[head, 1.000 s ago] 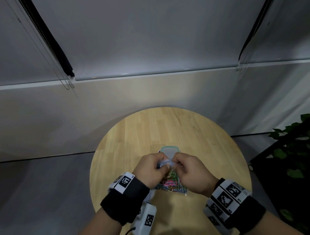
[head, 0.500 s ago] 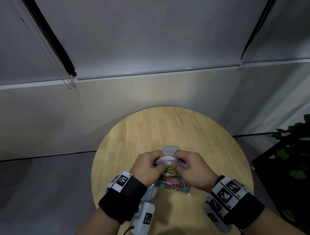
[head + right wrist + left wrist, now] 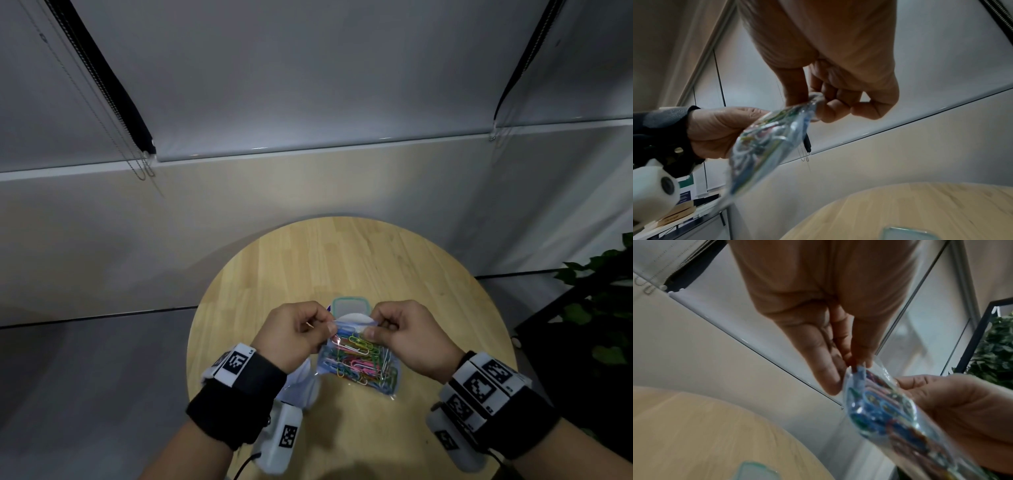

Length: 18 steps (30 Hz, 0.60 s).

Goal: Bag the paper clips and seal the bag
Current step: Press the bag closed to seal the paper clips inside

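The fingers (image 3: 330,327) of the left hand (image 3: 291,337) are curled and pinch the left end of the mouth of one clear, flat plastic zip bag (image 3: 359,363), thumb pressed against the forefinger with the film between them; the fingers (image 3: 371,330) of the right hand (image 3: 411,337) pinch the right end of the same mouth in the same way. The bag hangs from these two grips above the round, pale wooden surface (image 3: 308,267), its lower edge toward the person and tilted. The mouth bows open between the two hands, a curved whitish lip showing in the head view. Inside the bag lies a heap of coloured wire paper clips (image 3: 361,358), pink, green, blue, yellow and silver, too many and too tangled to count; all that can be seen are within the bag. In the left wrist view the left-hand fingers (image 3: 830,374) lie close together on the bag's upper corner (image 3: 857,374), and the right hand (image 3: 953,410) shows behind the film. In the right wrist view the right thumb and forefinger (image 3: 830,110) clamp the bag's edge (image 3: 809,104), the other fingers curled into the palm. Both wrists wear black bands carrying white marker blocks. Just beyond the hands, one small clear rectangular plastic box with a teal rim (image 3: 351,305) sits on the surface; its contents cannot be made out. Farther right stands one dark-framed green leafy plant (image 3: 596,301)
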Each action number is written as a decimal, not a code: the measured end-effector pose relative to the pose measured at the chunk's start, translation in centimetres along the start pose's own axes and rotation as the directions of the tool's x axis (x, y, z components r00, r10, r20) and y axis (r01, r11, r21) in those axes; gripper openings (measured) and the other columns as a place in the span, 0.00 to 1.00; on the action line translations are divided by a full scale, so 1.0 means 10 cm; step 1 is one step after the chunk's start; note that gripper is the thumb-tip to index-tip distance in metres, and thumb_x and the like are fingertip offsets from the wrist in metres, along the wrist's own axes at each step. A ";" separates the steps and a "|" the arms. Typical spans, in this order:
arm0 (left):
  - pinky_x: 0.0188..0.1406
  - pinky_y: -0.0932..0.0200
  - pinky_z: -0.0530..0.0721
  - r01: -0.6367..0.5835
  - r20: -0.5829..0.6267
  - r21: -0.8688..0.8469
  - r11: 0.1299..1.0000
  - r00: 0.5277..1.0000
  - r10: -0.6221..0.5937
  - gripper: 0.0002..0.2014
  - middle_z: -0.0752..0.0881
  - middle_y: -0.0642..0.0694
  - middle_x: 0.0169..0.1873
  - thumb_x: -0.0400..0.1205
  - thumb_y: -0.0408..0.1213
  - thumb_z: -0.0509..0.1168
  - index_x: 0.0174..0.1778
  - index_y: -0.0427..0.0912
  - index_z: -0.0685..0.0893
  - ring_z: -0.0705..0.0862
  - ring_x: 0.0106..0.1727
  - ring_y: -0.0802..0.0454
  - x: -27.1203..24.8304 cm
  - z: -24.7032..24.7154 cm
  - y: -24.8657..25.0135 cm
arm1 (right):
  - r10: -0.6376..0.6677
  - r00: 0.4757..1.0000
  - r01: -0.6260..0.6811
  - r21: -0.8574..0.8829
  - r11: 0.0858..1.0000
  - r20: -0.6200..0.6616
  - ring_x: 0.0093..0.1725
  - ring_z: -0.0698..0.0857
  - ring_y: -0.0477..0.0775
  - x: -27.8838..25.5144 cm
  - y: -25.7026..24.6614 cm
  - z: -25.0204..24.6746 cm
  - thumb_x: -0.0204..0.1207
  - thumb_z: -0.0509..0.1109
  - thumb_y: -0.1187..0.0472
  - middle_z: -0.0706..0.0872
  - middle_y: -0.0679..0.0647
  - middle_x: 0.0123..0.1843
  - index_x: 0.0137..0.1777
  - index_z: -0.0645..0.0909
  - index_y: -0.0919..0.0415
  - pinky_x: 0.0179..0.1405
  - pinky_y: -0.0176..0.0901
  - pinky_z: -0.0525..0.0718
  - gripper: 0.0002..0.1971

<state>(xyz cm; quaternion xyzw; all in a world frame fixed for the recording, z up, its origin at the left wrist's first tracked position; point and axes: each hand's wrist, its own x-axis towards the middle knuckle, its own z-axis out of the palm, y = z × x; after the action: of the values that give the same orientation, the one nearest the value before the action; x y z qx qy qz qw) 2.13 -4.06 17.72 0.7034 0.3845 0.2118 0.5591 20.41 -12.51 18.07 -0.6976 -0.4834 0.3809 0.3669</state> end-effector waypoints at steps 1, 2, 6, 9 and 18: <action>0.35 0.45 0.85 -0.012 -0.009 0.023 1.000 1.000 0.012 0.06 0.85 0.31 0.32 0.77 0.33 0.69 0.34 0.42 0.85 0.80 0.29 0.49 0.00 0.00 -0.02 | 0.001 1.000 -0.001 0.005 1.000 0.003 0.21 0.70 0.40 0.00 0.01 0.00 0.70 0.75 0.67 0.75 0.47 0.22 0.33 0.82 0.69 0.27 0.37 0.70 0.07; 0.33 0.47 0.84 -0.023 -0.015 0.041 0.999 1.000 0.023 0.07 0.84 0.35 0.29 0.77 0.35 0.68 0.33 0.45 0.85 0.79 0.28 0.49 0.01 0.00 -0.03 | 0.001 1.000 -0.001 0.009 1.000 0.008 0.22 0.70 0.41 0.00 0.01 0.01 0.70 0.75 0.67 0.75 0.48 0.22 0.33 0.82 0.70 0.28 0.38 0.70 0.07; 0.31 0.55 0.77 -0.057 -0.017 0.097 0.994 0.998 0.059 0.10 0.82 0.46 0.25 0.79 0.32 0.66 0.31 0.46 0.83 0.76 0.28 0.53 0.00 0.01 -0.05 | 0.000 0.999 -0.001 0.019 1.000 0.040 0.26 0.75 0.45 0.01 0.02 0.04 0.70 0.75 0.66 0.78 0.51 0.25 0.34 0.84 0.67 0.32 0.40 0.73 0.06; 0.29 0.61 0.72 -0.093 -0.047 0.114 0.989 0.994 0.099 0.10 0.79 0.49 0.24 0.79 0.33 0.66 0.31 0.47 0.81 0.74 0.27 0.56 0.00 0.01 -0.04 | -0.016 0.998 0.014 0.040 0.999 0.056 0.29 0.79 0.48 -0.01 0.01 0.05 0.71 0.74 0.63 0.83 0.54 0.28 0.35 0.85 0.64 0.33 0.43 0.76 0.06; 0.31 0.64 0.75 -0.157 -0.058 0.175 0.972 0.984 0.169 0.07 0.80 0.52 0.25 0.77 0.36 0.66 0.33 0.47 0.81 0.76 0.29 0.59 -0.05 0.07 0.01 | -0.093 0.994 0.097 -0.065 0.993 0.061 0.31 0.77 0.43 -0.04 -0.14 0.13 0.75 0.69 0.65 0.79 0.46 0.29 0.30 0.76 0.51 0.35 0.39 0.75 0.13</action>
<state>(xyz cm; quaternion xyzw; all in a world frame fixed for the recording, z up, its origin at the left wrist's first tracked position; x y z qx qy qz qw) 2.37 -4.89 17.68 0.7695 0.3620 0.2488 0.4637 18.57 -12.29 18.80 -0.6744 -0.5392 0.3664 0.3465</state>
